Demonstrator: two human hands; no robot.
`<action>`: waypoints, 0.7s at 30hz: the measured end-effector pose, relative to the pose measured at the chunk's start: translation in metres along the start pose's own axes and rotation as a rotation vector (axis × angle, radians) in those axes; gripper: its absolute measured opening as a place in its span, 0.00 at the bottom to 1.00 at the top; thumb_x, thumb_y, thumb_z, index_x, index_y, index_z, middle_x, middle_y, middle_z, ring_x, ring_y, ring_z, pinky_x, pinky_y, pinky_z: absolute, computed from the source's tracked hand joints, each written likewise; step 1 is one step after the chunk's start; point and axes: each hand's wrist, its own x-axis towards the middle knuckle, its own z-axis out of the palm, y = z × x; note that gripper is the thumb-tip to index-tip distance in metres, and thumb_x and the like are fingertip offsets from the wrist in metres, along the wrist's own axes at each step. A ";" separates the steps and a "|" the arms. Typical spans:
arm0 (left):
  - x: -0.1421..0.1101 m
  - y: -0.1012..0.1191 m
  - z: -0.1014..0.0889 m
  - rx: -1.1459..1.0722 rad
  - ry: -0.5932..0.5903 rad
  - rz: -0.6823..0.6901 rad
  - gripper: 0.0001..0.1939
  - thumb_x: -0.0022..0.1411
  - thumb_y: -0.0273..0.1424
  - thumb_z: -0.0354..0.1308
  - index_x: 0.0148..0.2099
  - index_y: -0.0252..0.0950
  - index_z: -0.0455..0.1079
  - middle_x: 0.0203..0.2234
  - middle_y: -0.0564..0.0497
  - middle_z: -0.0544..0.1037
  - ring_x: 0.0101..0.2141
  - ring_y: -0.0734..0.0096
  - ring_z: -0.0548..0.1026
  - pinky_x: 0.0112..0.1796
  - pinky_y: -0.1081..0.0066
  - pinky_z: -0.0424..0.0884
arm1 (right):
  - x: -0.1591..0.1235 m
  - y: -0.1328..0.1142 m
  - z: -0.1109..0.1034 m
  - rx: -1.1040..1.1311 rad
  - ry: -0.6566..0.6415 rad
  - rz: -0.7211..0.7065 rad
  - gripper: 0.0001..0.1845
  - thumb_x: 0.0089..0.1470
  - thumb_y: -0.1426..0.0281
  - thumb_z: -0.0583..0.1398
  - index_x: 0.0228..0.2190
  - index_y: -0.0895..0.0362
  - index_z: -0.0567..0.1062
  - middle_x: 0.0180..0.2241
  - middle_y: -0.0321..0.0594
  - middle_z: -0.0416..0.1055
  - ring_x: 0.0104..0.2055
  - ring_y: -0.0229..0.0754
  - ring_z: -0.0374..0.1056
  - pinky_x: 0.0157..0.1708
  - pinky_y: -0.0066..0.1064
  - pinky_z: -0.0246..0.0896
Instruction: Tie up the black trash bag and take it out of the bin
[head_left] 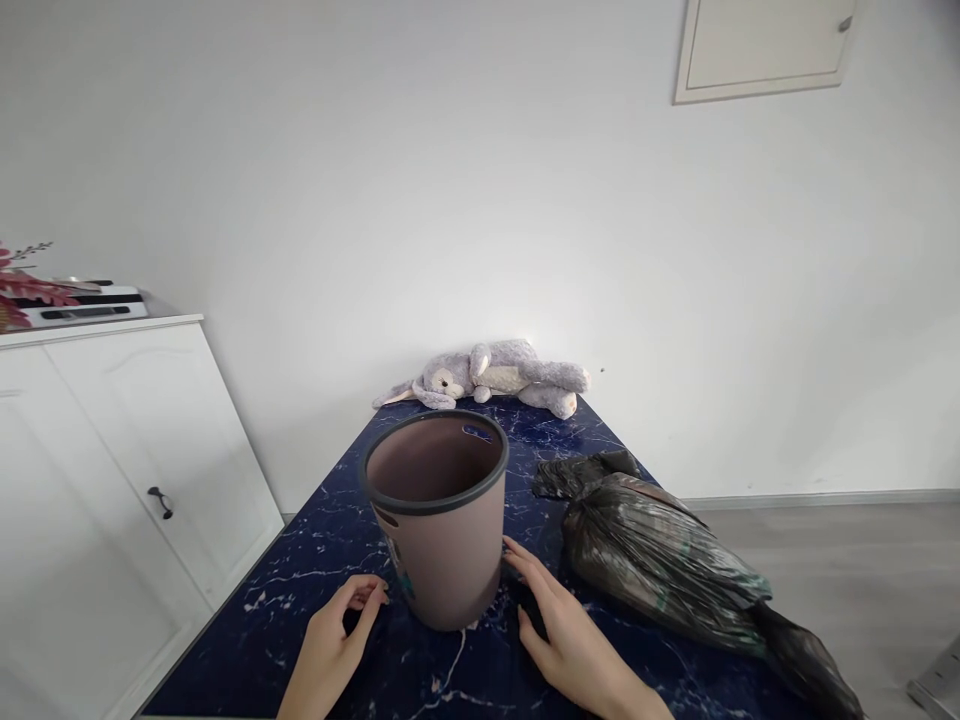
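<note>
A taupe plastic waste bin (439, 520) with a dark grey rim stands upright and empty on the dark blue marbled table (315, 540). My left hand (337, 635) rests on the table by the bin's lower left side, fingers loosely curved and apart, holding nothing. My right hand (559, 625) lies at the bin's lower right side. Its fingers are stretched out, and their tips touch the bin's base. A small dark thing (529, 608) shows under its thumb; I cannot make out what it is.
A full, tied black rubbish bag (660, 560) lies on the table to the right of the bin. A grey plush toy (495, 375) lies at the table's far end against the white wall. A white cabinet (112, 480) stands to the left.
</note>
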 end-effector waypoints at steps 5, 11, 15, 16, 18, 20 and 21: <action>-0.001 0.004 -0.001 -0.010 -0.002 -0.004 0.24 0.68 0.56 0.54 0.44 0.43 0.79 0.38 0.45 0.86 0.40 0.55 0.85 0.42 0.65 0.81 | 0.031 0.016 0.016 -0.200 -0.074 0.060 0.40 0.66 0.75 0.49 0.76 0.52 0.50 0.79 0.39 0.40 0.79 0.47 0.40 0.75 0.43 0.46; -0.002 0.004 -0.001 -0.010 -0.018 -0.025 0.24 0.68 0.56 0.54 0.45 0.42 0.79 0.39 0.44 0.86 0.41 0.54 0.85 0.40 0.66 0.81 | 0.077 0.037 0.040 -0.480 0.043 0.271 0.34 0.72 0.63 0.49 0.71 0.67 0.62 0.78 0.59 0.38 0.79 0.66 0.31 0.74 0.60 0.36; -0.001 0.000 0.000 -0.007 -0.010 -0.016 0.24 0.69 0.55 0.54 0.46 0.42 0.79 0.39 0.45 0.86 0.41 0.54 0.85 0.43 0.64 0.81 | 0.096 0.049 0.045 -0.554 0.125 0.353 0.36 0.72 0.58 0.49 0.70 0.68 0.63 0.78 0.60 0.34 0.79 0.67 0.28 0.73 0.65 0.30; -0.001 -0.001 0.001 -0.008 -0.011 -0.013 0.24 0.69 0.55 0.54 0.47 0.42 0.79 0.39 0.45 0.86 0.41 0.55 0.85 0.43 0.64 0.81 | 0.099 0.052 0.045 -0.569 0.152 0.379 0.36 0.72 0.58 0.49 0.70 0.69 0.64 0.78 0.61 0.32 0.79 0.68 0.26 0.72 0.65 0.29; -0.001 -0.003 0.001 -0.009 -0.012 -0.008 0.23 0.69 0.54 0.54 0.47 0.42 0.79 0.39 0.45 0.86 0.42 0.55 0.85 0.43 0.64 0.81 | 0.104 0.059 0.044 -0.595 0.206 0.431 0.37 0.71 0.57 0.48 0.69 0.72 0.64 0.78 0.63 0.30 0.79 0.69 0.25 0.72 0.65 0.29; -0.001 -0.006 0.002 -0.006 -0.006 0.002 0.23 0.69 0.54 0.55 0.47 0.42 0.79 0.39 0.45 0.86 0.41 0.55 0.85 0.42 0.65 0.81 | 0.108 0.066 0.042 -0.614 0.257 0.476 0.38 0.70 0.57 0.49 0.68 0.74 0.65 0.78 0.65 0.29 0.79 0.70 0.25 0.72 0.63 0.29; -0.001 -0.007 0.003 -0.004 -0.001 0.009 0.23 0.69 0.54 0.55 0.47 0.42 0.79 0.39 0.45 0.86 0.41 0.55 0.85 0.42 0.65 0.81 | 0.110 0.070 0.041 -0.622 0.279 0.495 0.38 0.70 0.57 0.49 0.67 0.75 0.65 0.77 0.67 0.30 0.79 0.70 0.26 0.73 0.62 0.29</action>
